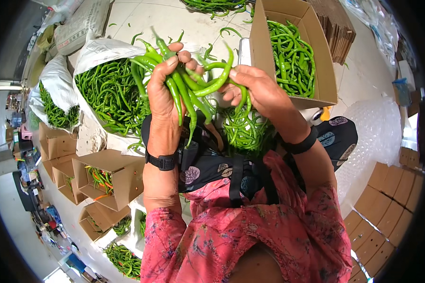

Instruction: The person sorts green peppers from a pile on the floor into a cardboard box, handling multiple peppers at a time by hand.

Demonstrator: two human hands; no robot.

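My left hand (166, 85) is closed around a bunch of long green chili peppers (184, 93), whose tips hang below the fist. With thumb and fingers my right hand (256, 88) grips a few more curved green peppers (217, 83), and these reach across to the bunch. Under the right hand, a pile of green peppers (246, 132) lies between my knees. Left of my left hand, a white woven sack (101, 49) lies with its mouth spread and green peppers (111, 93) showing inside. Close beyond my right hand stands a cardboard box (260, 39) holding green peppers (292, 60).
Several cardboard boxes (127, 180), one holding green and orange peppers (101, 182), stand at the lower left. A second white sack (58, 76) lies farther left. Flattened cardboard (331, 30) stands behind the pepper box. Bubble wrap (372, 131) and stacked cartons (382, 212) are at the right.
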